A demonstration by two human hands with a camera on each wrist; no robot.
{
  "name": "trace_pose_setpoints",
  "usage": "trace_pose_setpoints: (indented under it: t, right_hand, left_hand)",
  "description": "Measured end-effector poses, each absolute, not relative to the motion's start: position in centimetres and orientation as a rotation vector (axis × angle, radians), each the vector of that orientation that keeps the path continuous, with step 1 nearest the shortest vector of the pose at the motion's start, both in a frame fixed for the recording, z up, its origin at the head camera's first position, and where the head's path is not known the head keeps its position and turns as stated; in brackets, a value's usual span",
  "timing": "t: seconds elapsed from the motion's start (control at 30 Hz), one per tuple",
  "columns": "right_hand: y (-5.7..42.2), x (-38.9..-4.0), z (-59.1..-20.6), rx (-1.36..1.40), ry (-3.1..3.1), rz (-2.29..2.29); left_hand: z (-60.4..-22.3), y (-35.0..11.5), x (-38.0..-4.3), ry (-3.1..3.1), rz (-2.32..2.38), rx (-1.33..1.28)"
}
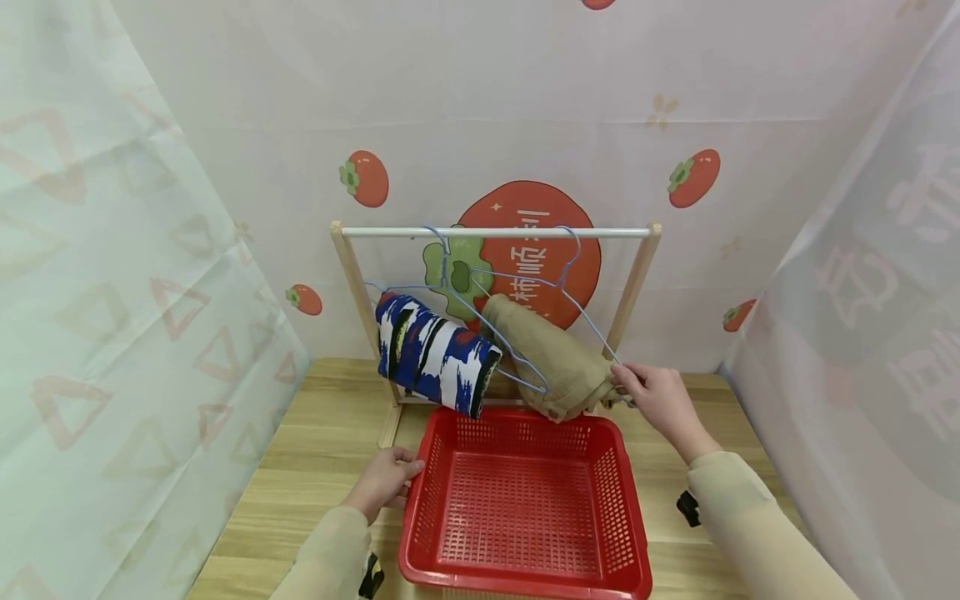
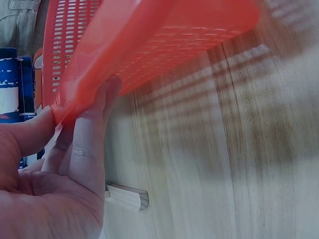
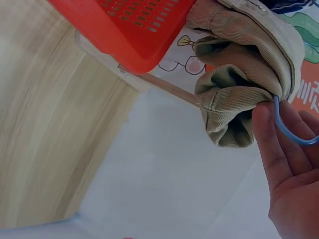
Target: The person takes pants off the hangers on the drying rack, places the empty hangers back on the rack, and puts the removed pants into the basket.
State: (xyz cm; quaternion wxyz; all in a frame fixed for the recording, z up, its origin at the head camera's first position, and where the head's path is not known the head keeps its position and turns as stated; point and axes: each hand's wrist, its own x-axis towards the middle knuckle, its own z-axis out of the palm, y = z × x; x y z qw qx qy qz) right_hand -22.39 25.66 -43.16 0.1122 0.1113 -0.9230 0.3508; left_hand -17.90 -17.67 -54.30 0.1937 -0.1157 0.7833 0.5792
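Observation:
My left hand (image 1: 386,482) grips the left rim of the red plastic basket (image 2: 134,35), thumb on top and fingers beneath. The basket's meshed floor (image 1: 517,517) is bare. My right hand (image 1: 660,400) pinches the lower right corner of a blue wire hanger (image 3: 283,124), where khaki trousers (image 1: 547,350) are draped over it. In the right wrist view the trousers' folded fabric (image 3: 234,89) bunches up against the fingertips. A second blue hanger (image 1: 445,271), tilted down to the right, carries a folded blue, white and black patterned garment (image 1: 435,350).
Both hangers hook over the white rod (image 1: 510,232) of a wooden-legged rack (image 1: 352,279) behind the basket. Wood-grain tabletop (image 1: 292,492) shows on both sides. Printed cloth walls (image 1: 480,100) enclose the back and sides.

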Motion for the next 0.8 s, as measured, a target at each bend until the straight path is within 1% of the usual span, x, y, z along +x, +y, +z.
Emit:
trace_pose_setpoints:
  t: [0.17, 0.43, 0.8]
  right_hand:
    - [25.1, -22.6, -43.5, 0.329, -2.703, 0.912]
    - [24.8, -22.8, -44.3, 0.288, -2.689, 1.015]
    - [23.9, -23.0, -45.0, 0.251, -2.606, 0.805]
  left_hand:
    - [-54.2, -17.7, -17.7, 2.191, 1.627, -0.345]
    - [-54.0, -17.5, -17.7, 2.18, 1.624, -0.343]
    - [-53.9, -17.5, -18.0, 2.184, 1.617, -0.335]
